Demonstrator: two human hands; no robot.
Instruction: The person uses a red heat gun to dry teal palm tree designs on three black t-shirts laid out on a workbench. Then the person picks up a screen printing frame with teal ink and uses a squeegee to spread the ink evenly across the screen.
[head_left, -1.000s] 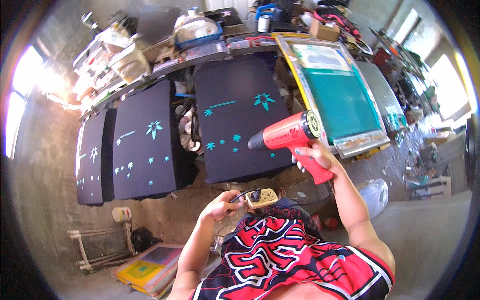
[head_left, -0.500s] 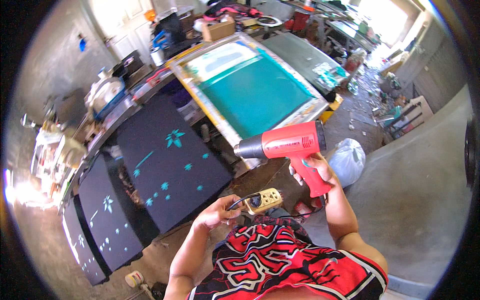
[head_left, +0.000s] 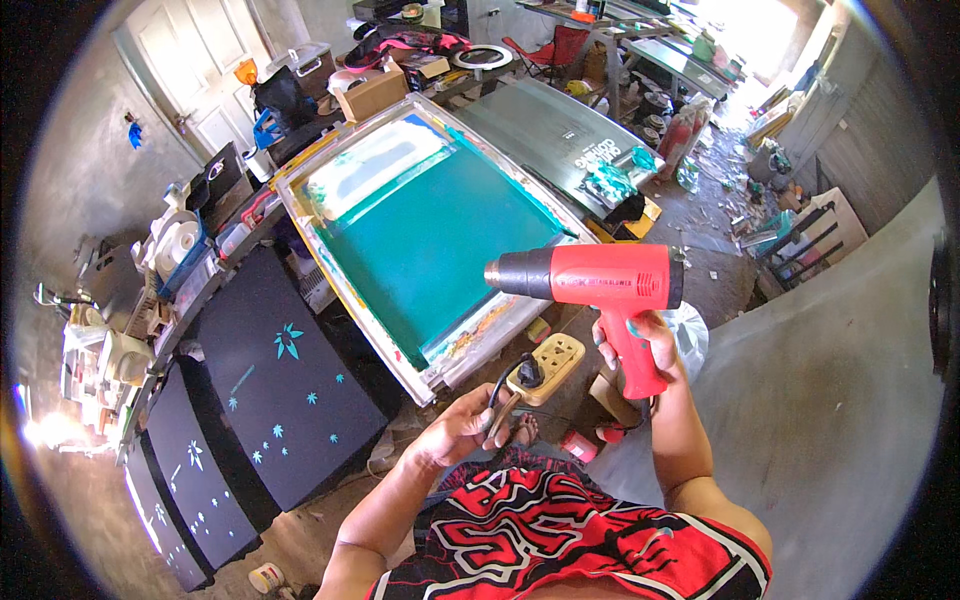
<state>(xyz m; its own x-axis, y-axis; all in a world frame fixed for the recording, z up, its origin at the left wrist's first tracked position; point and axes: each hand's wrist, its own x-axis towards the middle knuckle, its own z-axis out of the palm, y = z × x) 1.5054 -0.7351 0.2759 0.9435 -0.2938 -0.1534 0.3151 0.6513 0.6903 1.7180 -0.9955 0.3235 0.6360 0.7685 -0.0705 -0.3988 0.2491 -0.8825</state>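
Presently, I have the right hand (head_left: 648, 345) closed around the handle of a heat gun (head_left: 612, 278): smooth red plastic shell, black cylindrical barrel, bare metal tip. Barrel roughly level, aimed toward the left. Teal smear noted on the right thumb.

Left hand (head_left: 465, 425): fingers curled and pinching cord (head_left: 497, 395) just beside a cream socket block (head_left: 558, 360). Whether they also press the block's edge, I cannot tell. Block is a rounded rectangle of hard plastic, held tilted, below and left of the gun, the two apart; a black plug (head_left: 529, 373) is seated in its near end.

Beyond the hands I log a large rectangular screen frame (head_left: 345, 318), its border crusted with pale and yellow paint, its mesh coated flat teal. In my view the gun's tip overlaps it; height above it unclear. To the left, matte black panels (head_left: 300, 410) carry teal leaf shapes. Behind the right hand, a crinkled white plastic bag (head_left: 693, 340).
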